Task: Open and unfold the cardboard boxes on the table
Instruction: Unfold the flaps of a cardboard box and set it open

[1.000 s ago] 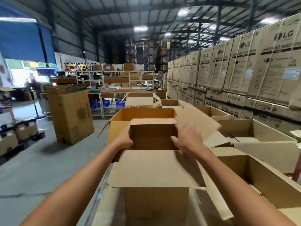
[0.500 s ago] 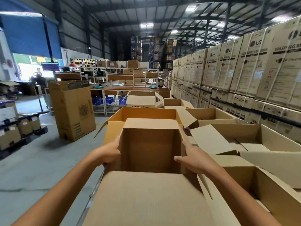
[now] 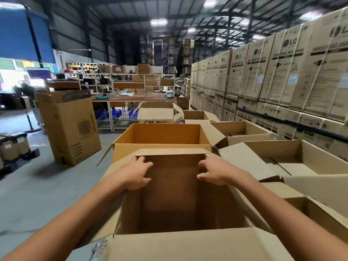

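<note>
The left hand (image 3: 135, 174) and right hand (image 3: 216, 172) curl fingers over the side rims of the open box (image 3: 173, 189), now nearer its far flap (image 3: 169, 152). Other boxes (image 3: 282, 161) crowd its right; floor (image 3: 47, 194) lies open left.

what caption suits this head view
Left hand and right hand grip the side walls of an open cardboard box

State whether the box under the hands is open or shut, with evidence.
Open. The box has its flaps folded outward and its empty inside visible; the left hand and right hand grip its side rims.
</note>
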Demonstrator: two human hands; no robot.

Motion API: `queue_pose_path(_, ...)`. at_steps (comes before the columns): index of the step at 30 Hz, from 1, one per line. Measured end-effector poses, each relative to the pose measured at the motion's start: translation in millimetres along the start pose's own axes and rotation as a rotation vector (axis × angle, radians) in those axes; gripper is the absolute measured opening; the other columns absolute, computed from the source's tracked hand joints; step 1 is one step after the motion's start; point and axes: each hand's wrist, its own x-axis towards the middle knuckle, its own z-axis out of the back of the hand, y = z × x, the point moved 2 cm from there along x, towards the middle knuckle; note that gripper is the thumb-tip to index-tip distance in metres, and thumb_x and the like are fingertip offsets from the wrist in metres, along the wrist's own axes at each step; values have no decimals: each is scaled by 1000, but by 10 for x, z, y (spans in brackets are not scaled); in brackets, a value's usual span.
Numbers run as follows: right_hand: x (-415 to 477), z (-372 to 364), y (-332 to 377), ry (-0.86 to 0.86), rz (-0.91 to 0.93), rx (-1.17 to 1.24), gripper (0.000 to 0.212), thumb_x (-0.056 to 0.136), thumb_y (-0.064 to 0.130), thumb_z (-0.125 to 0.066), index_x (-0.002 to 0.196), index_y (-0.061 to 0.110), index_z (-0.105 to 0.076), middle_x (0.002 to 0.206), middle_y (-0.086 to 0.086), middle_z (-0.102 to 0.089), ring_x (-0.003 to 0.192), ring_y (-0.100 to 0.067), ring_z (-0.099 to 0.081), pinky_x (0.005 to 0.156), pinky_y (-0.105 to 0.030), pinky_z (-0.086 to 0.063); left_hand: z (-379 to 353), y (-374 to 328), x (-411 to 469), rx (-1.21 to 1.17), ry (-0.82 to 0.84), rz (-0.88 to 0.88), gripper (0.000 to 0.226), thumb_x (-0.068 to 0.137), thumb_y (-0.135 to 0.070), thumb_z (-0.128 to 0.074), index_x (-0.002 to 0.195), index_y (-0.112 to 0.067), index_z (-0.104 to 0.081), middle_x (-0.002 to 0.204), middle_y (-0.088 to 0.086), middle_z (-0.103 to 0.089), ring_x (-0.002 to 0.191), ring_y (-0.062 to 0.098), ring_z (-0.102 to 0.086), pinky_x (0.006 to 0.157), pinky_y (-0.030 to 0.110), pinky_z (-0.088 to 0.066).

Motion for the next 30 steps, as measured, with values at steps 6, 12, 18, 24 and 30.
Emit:
queue_pose_path(6, 711, 140, -26, -109, -17, 87, 71, 97, 41, -60, 156, 23, -26, 160, -9, -31, 141, -30, -40, 112, -42, -42, 375, 156, 579, 50, -265, -16, 61, 99, -40, -51, 154, -27, -26, 162, 10, -18, 147, 29, -20, 116, 45, -32)
queue_pose_path(12, 1168, -106, -225, -48, -123, 41, 76, 90, 37, -71, 151, 18, -30, 153, -11, -41, 134, -33, -47, 106, -46, -47, 112, 321, 1254, -79, -112, 10, 53, 96, -37, -59, 142, -17, -44, 146, 10, -46, 131, 27, -45, 108, 41, -42)
queue_pose_path(18, 1254, -340, -359, -69, -150, 126, 67, 95, 24, -67, 152, 22, -31, 151, -8, -40, 130, -27, -52, 99, -38, -52, -115, 334, 1425, -124, -19, 76, 37, 94, -30, -58, 128, -16, -57, 128, 5, -62, 113, 23, -60, 94, 34, -52)
queue_pose_path(24, 1194, -309, -315, -203, -153, 145, 48, 95, 26, -66, 139, 17, -49, 134, -6, -60, 118, -23, -61, 95, -34, -53, -155, 447, 1320, -563, -234, 169, 25, 94, -21, -61, 113, -5, -65, 115, 13, -67, 108, 27, -62, 90, 35, -52)
queue_pose_path(30, 794, -125, -335, -280, -161, 273, 48, 96, 37, -62, 138, 16, -53, 134, -6, -61, 119, -23, -59, 90, -31, -49, 25, 409, 678, -675, -324, 169, 45, 98, -21, -59, 138, -5, -49, 143, 12, -51, 130, 26, -49, 102, 33, -40)
